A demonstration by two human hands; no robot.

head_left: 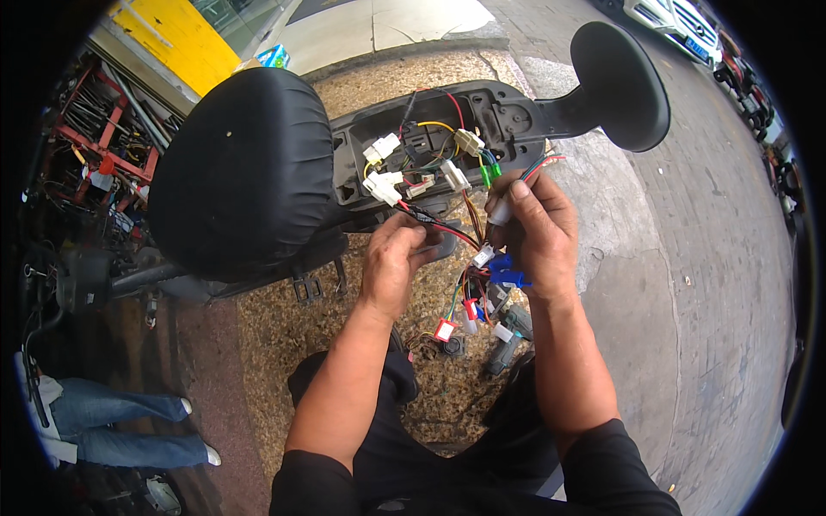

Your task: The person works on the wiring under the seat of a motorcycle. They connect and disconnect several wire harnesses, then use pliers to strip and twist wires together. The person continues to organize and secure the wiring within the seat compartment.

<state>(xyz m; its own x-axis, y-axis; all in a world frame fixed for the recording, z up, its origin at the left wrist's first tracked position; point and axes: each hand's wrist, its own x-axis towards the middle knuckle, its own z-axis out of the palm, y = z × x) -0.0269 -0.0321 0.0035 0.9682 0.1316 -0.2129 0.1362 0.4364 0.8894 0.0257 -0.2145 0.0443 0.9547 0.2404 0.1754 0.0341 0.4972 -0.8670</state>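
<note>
My left hand is closed, pinching a black-taped wire bundle that runs from the white connectors. In my right hand is a bundle of thin coloured wires coming out of a pale sleeve; their loose ends point up to the right. Between the hands hang a small white plug and blue connectors. Lower down dangles a red-and-white plug. Behind the hands lies the open black compartment of what looks like a scooter, with a white connector and green connectors at its edge.
A padded black seat rises at the left, and a black backrest at the far right. A grey-green power tool lies below the wires. A red tool rack stands far left; a person's legs show below it. A white car is beyond.
</note>
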